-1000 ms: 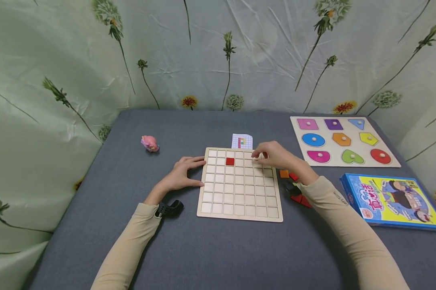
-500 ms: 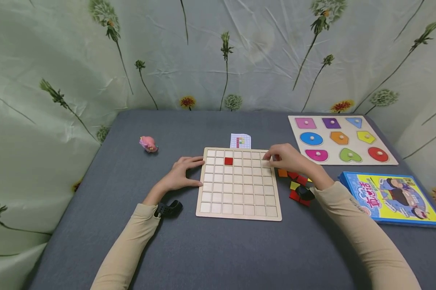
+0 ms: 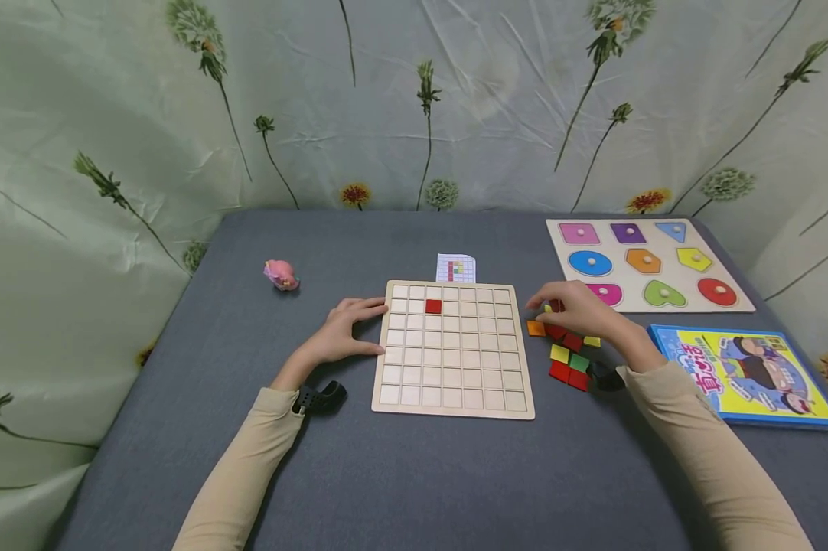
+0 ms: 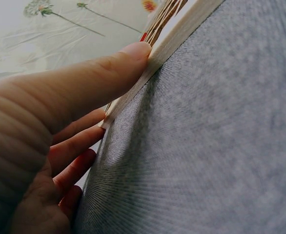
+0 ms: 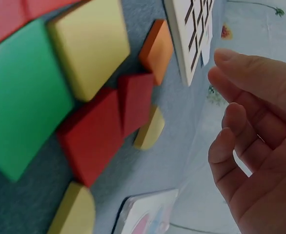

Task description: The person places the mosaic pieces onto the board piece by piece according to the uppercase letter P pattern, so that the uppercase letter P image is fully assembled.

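Note:
A wooden grid board (image 3: pixel 453 350) lies flat on the table, with one red square tile (image 3: pixel 433 306) in an upper cell. My left hand (image 3: pixel 337 334) rests against the board's left edge, thumb and fingers spread along it; the left wrist view shows the thumb (image 4: pixel 128 53) on the rim. Over the loose tiles right of the board hovers my right hand (image 3: pixel 575 308), fingers loosely bent with nothing between them in the right wrist view. Beneath it are an orange tile (image 3: pixel 536 328), a green tile (image 3: pixel 579 363), a yellow tile (image 3: pixel 559 353) and several red tiles (image 5: pixel 95 134).
Behind the board sits a small printed pattern card (image 3: pixel 456 268). A pink toy figure (image 3: pixel 281 275) stands at the back left. A shape-peg puzzle board (image 3: pixel 651 265) lies back right, with a blue-edged box (image 3: pixel 748 375) in front of it. A patterned curtain hangs behind the table.
My right hand has moved right, from over the board's upper right part to over the loose tiles, uncovering several of them. The left hand stays at the board's edge.

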A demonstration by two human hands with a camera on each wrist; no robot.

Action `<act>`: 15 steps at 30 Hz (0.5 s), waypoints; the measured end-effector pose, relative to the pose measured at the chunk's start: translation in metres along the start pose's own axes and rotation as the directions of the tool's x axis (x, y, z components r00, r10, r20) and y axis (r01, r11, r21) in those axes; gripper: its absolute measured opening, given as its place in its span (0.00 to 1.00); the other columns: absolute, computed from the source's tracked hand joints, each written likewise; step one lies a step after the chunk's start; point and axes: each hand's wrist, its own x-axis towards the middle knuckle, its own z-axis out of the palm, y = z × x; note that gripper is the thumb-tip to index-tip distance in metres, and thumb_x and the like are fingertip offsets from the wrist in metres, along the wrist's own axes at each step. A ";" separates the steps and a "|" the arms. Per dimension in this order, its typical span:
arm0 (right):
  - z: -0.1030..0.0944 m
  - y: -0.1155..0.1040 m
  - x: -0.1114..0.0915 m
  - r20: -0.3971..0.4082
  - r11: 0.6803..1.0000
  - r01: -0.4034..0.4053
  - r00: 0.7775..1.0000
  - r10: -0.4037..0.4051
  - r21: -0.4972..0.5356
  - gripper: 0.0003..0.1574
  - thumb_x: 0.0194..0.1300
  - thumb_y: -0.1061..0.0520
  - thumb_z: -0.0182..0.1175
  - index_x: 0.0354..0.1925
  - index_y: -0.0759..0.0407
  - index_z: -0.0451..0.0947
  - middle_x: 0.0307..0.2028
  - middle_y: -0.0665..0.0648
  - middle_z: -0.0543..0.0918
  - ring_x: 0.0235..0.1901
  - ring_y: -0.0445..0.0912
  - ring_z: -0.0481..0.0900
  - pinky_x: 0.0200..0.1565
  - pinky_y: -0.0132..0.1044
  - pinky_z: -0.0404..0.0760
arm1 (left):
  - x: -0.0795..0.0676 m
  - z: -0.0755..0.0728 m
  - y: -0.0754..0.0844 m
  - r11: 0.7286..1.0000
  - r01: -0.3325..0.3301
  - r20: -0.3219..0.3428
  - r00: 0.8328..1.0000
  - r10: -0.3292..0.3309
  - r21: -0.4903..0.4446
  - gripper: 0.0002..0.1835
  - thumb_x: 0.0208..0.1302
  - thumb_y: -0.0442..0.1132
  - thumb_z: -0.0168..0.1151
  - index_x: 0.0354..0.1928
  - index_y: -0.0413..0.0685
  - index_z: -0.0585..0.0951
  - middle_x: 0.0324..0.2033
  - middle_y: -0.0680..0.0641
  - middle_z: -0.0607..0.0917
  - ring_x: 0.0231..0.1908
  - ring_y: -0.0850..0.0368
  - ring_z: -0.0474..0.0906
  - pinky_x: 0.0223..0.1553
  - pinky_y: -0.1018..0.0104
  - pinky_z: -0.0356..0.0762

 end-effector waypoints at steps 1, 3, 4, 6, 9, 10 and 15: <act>-0.001 0.001 -0.002 0.000 1.000 -0.004 1.000 0.004 -0.001 0.12 0.55 0.64 0.65 0.40 0.62 0.83 0.35 0.56 0.85 0.26 0.40 0.69 0.30 0.28 0.70 | 0.000 0.000 0.000 1.000 -0.001 -0.001 1.000 0.001 0.000 0.39 0.49 0.43 0.72 0.65 0.43 0.70 0.68 0.41 0.66 0.64 0.42 0.58 0.60 0.41 0.50; -0.001 0.004 -0.005 0.005 1.000 -0.014 1.000 0.014 0.002 0.12 0.55 0.64 0.65 0.41 0.61 0.83 0.35 0.56 0.85 0.27 0.40 0.69 0.30 0.28 0.70 | 0.000 0.000 0.000 1.000 0.001 0.000 1.000 -0.001 0.001 0.39 0.49 0.43 0.72 0.65 0.43 0.70 0.68 0.41 0.66 0.64 0.42 0.58 0.60 0.41 0.50; -0.001 0.005 -0.007 0.008 1.000 -0.019 1.000 0.019 0.003 0.12 0.55 0.64 0.65 0.41 0.61 0.83 0.36 0.57 0.85 0.27 0.40 0.69 0.31 0.28 0.70 | 0.000 0.000 0.000 1.000 -0.001 0.000 1.000 0.001 0.001 0.39 0.49 0.43 0.72 0.65 0.43 0.70 0.68 0.41 0.66 0.64 0.42 0.58 0.60 0.41 0.50; -0.001 0.007 -0.011 0.015 0.999 -0.035 0.999 0.035 0.008 0.13 0.56 0.64 0.64 0.42 0.61 0.83 0.36 0.57 0.85 0.28 0.41 0.70 0.31 0.28 0.71 | 0.000 0.001 -0.001 1.000 -0.002 -0.001 1.000 0.002 0.002 0.39 0.49 0.44 0.72 0.65 0.43 0.70 0.68 0.41 0.66 0.64 0.42 0.58 0.60 0.41 0.50; 0.000 0.010 -0.016 0.017 0.998 -0.053 0.998 0.053 0.015 0.13 0.55 0.65 0.64 0.42 0.61 0.83 0.37 0.58 0.85 0.28 0.41 0.70 0.32 0.28 0.72 | 0.000 0.001 -0.001 1.000 -0.010 -0.005 1.000 0.010 0.003 0.39 0.49 0.44 0.72 0.64 0.43 0.70 0.68 0.41 0.66 0.64 0.42 0.59 0.60 0.41 0.50; 0.000 0.011 -0.018 0.014 0.998 -0.057 0.998 0.057 0.011 0.13 0.55 0.65 0.64 0.42 0.61 0.83 0.38 0.58 0.85 0.29 0.41 0.70 0.32 0.28 0.72 | 0.000 0.001 -0.001 1.000 -0.012 -0.007 1.000 0.012 0.006 0.39 0.49 0.44 0.72 0.64 0.43 0.70 0.67 0.41 0.67 0.64 0.42 0.59 0.59 0.41 0.51; 0.003 0.015 -0.025 0.006 0.999 -0.046 0.999 0.046 0.011 0.14 0.54 0.66 0.65 0.42 0.61 0.83 0.39 0.60 0.85 0.28 0.40 0.69 0.30 0.28 0.70 | -0.001 0.002 -0.002 1.000 -0.013 -0.010 1.000 0.013 0.003 0.39 0.49 0.44 0.72 0.64 0.44 0.70 0.67 0.41 0.67 0.64 0.42 0.59 0.60 0.41 0.50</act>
